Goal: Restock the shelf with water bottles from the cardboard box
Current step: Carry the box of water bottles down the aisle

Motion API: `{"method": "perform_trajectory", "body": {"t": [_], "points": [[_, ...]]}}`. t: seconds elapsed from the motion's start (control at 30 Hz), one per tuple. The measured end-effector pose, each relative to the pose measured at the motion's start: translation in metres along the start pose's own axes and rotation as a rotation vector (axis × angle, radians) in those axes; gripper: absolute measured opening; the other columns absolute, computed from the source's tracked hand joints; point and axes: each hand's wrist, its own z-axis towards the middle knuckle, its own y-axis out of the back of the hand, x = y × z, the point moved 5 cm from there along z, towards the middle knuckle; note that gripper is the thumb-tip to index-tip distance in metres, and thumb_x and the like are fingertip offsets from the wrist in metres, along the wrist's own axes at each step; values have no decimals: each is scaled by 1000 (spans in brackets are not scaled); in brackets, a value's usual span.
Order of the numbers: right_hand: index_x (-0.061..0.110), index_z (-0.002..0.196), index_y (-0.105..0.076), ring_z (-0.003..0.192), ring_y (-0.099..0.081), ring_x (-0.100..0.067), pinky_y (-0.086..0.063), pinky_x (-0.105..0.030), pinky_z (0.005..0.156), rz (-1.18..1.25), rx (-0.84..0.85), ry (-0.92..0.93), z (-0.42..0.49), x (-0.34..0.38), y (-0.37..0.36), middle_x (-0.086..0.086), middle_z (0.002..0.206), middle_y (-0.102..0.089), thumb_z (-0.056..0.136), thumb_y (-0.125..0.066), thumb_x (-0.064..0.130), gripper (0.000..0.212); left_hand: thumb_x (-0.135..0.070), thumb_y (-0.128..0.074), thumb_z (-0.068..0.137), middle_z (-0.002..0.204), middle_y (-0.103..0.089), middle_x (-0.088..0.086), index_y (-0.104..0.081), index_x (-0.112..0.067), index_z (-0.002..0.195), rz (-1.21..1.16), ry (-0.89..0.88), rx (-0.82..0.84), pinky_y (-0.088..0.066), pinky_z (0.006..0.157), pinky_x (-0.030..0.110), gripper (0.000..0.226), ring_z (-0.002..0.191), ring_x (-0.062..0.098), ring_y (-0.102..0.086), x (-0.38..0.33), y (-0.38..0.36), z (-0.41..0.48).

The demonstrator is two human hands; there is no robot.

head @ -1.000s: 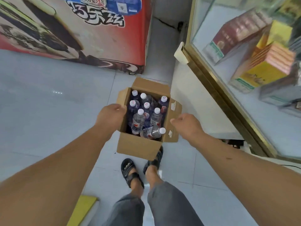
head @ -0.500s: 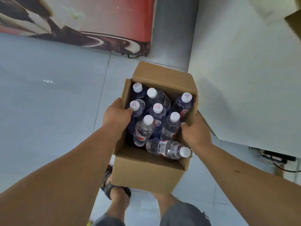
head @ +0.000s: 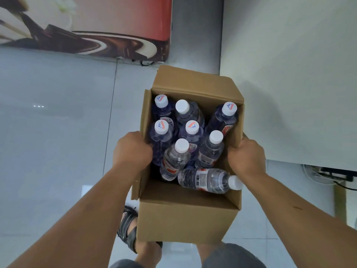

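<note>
Looking down, I see the grey tiled floor (head: 58,132) over most of the view, with a red freezer cabinet (head: 116,20) at 11 o'clock and a white counter panel (head: 289,74) at 2 o'clock. No shelf is in view. The cardboard box (head: 185,219) is in the centre, open on top, between my two hands. My left hand (head: 131,149) grips its wall at 9 o'clock and my right hand (head: 246,157) grips the wall at 3 o'clock. The fingers are curled over the rims, and their tips are hidden inside. Seven water bottles (head: 174,161) stand or lean in the box with white caps up. One lying bottle (head: 204,179) rests across them at 5 o'clock. Its long axis goes from 9 to 3 o'clock, and its cap (head: 234,182) points to 3 o'clock, just below my right hand. So I judge the right hand is the nearer one to take it first, once the box is put down. One second ago the box stood on the floor before my feet and my hands only reached its side flaps. Now both hands clasp it, it fills more of the view and covers my right foot, so I think it is lifted. The glass showcase at 2 o'clock has gone out of view.
</note>
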Motion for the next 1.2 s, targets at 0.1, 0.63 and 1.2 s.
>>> {"method": "perform_trajectory", "body": {"t": [0.1, 0.63, 1.2], "points": [[6, 70, -57, 51, -48, -16, -28, -21, 46, 9, -21, 31, -3, 1, 4, -10, 62, -57, 90, -57, 13, 21, -15, -62, 84, 85, -61, 10, -61, -10, 92, 49, -33, -63, -42, 63, 32, 9, 72, 28, -53, 5, 4, -2], [5, 57, -43, 58, -48, -29, -27, -26, 48, -17, 9, 269, -76, 100, 159, -8, 58, -44, 77, -60, 3, 27, -11, -66, 78, 71, -58, 7, -57, -11, 72, -49, -8, -217, -36, 52, 27, 11, 63, 25, -52, -1, 161, -119], [9, 55, -45, 57, -46, -27, -25, -25, 44, -130, 11, 902, -261, 324, 404, -5, 56, -44, 74, -55, 5, 22, -15, -74, 71, 71, -54, 9, -51, -8, 69, -326, 272, -528, -37, 52, 27, 24, 77, 37, -63, 36, 416, -361]]}}
